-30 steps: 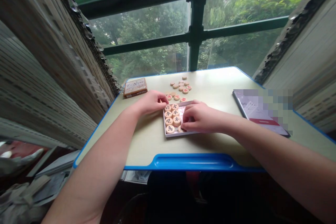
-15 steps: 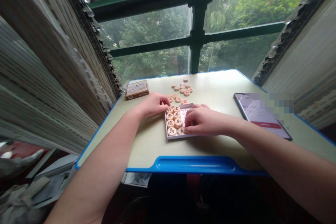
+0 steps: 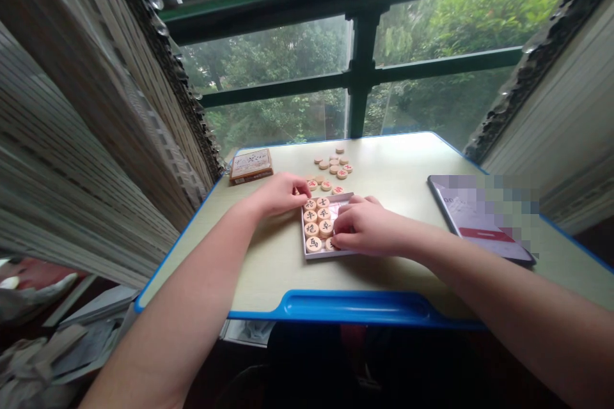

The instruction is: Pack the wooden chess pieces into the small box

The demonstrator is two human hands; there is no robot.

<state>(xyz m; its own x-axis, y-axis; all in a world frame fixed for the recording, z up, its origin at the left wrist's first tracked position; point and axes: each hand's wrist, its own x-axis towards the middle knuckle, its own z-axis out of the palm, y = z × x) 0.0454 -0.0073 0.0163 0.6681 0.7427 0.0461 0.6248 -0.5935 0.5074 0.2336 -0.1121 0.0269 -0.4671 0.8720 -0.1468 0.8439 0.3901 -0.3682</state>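
Note:
A shallow white box tray (image 3: pixel 330 256) holds round wooden Chinese chess pieces with black characters, set in two columns at its left. My right hand (image 3: pixel 367 227) is over the tray's right side, fingers curled, its thumb and fingers on a Chinese chess piece (image 3: pixel 329 244) in the near row. That piece is partly covered. My left hand (image 3: pixel 285 193) rests at the tray's far left corner with fingers bent inward beside the piece marked 将 (image 3: pixel 309 204). Whatever lies under its fingertips is hidden.
Loose chess pieces (image 3: pixel 334 170), some with red characters, lie beyond the tray. A brown box (image 3: pixel 251 165) sits at the far left. At the right lies a phone (image 3: pixel 472 217). The table's blue edge has a pen groove (image 3: pixel 357 307) in front.
My right hand has shifted slightly left, covering more of the near-row piece. My left hand stays at the tray's corner. The whole view has tipped up a little.

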